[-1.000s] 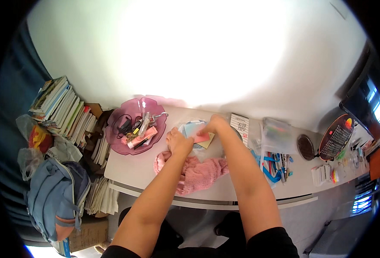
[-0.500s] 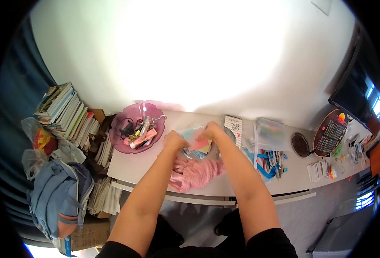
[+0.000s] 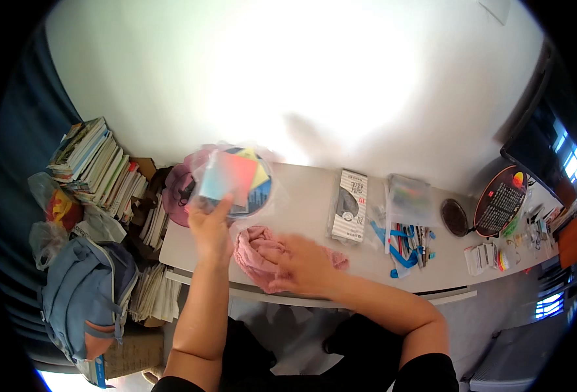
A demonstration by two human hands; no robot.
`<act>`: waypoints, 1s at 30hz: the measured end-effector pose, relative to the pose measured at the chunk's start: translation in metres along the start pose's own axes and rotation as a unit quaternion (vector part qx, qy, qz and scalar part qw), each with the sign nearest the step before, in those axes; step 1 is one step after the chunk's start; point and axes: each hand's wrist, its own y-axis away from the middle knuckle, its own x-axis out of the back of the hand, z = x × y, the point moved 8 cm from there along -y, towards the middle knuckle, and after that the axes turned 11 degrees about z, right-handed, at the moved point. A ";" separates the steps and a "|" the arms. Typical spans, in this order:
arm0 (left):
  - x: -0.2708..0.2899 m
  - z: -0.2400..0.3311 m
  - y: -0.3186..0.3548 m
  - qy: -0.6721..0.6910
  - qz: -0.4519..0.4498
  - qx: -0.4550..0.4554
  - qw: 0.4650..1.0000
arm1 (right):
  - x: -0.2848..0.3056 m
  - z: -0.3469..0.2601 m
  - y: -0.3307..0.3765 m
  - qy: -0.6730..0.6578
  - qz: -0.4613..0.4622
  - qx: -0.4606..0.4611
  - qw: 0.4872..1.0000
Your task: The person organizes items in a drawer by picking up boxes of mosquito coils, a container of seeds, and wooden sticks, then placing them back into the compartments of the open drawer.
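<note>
Raised over the left part of the desk, my left hand (image 3: 210, 225) pinches a clear plastic bag (image 3: 239, 179). Blue, red and yellow paper squares and a dark round disc show through the plastic. My right hand (image 3: 305, 264) is partly blurred, fingers apart, above a crumpled pink cloth (image 3: 252, 251) near the desk's front edge. Whether it touches the cloth I cannot tell. Behind the bag, the purple bowl (image 3: 176, 189) is mostly covered, and its contents are largely hidden.
A striped box (image 3: 352, 206) lies right of the cloth. Farther right are a clear pouch (image 3: 411, 201), several pens (image 3: 419, 245) with a blue strap, an oval brown object (image 3: 456, 218) and a dark paddle-shaped board (image 3: 499, 201). Stacked books (image 3: 99, 166) and a blue backpack (image 3: 82, 294) stand left.
My left hand has lifted the bag with the papers and disc up and left, toward the bowl. My right hand has let go of it and come down over the pink cloth.
</note>
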 end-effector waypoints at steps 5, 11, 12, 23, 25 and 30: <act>0.028 -0.001 0.013 0.117 0.042 0.006 0.992 | -0.057 0.084 -0.001 0.029 -0.005 0.007 1.000; 0.053 -0.006 0.002 0.137 0.090 -0.009 0.986 | -0.079 0.199 -0.096 0.252 -0.038 -0.062 0.965; 0.050 -0.006 0.001 0.134 0.090 -0.010 0.987 | -0.094 0.199 -0.105 0.271 -0.040 -0.055 0.960; 0.051 -0.012 -0.008 0.125 0.079 0.004 0.989 | -0.045 0.250 -0.065 0.249 0.010 -0.288 0.925; 0.047 -0.016 -0.003 0.138 0.071 0.028 0.988 | -0.028 0.250 -0.059 0.243 0.025 -0.301 0.922; 0.046 -0.001 0.004 0.148 0.071 0.012 0.986 | -0.061 0.139 -0.051 0.078 0.031 -0.186 0.979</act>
